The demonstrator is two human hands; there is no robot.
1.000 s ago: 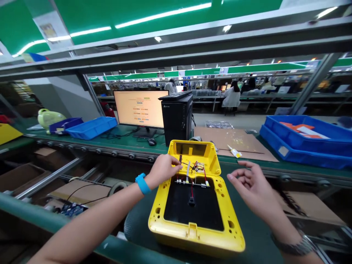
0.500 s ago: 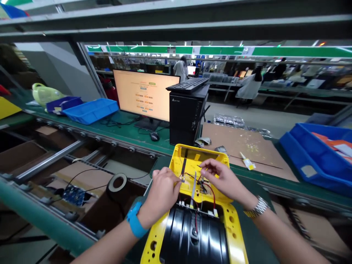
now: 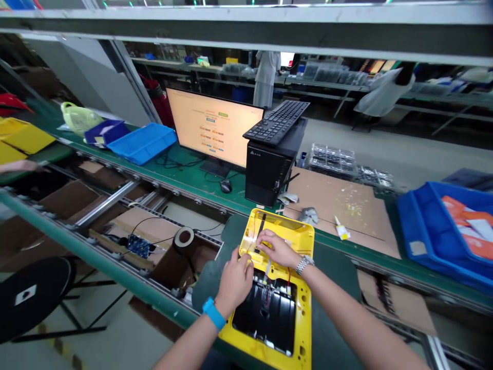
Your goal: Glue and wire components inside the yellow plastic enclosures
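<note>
An opened yellow case [image 3: 304, 318] lies on the green bench, its lid [image 3: 306, 236] folded back on the far side. Glossy black housing [image 3: 265, 313] fills the body, and a grey ribbon cable [image 3: 268, 268] runs from it to the lid. My left hand [image 3: 235, 280] is at the lid's left edge, fingertips pinched together. Close beside it, my right hand [image 3: 278, 248] reaches over the lid with fingers bent in a pinch. What each pinch holds is too small to make out. A red wire [image 3: 289, 276] shows below my right wrist.
Behind the case stand a black computer tower [image 3: 265, 174] with a keyboard [image 3: 277, 121], and a monitor [image 3: 215, 123]. A glue bottle [image 3: 341, 229] lies on cardboard [image 3: 323, 195]. Blue bins [image 3: 419, 226] stand right. Another person's hand [image 3: 17, 166] shows at far left.
My right hand has moved left across the lid, close to my left hand. The camera view has shifted and tilted down. Another person's hand has appeared at the far left.
</note>
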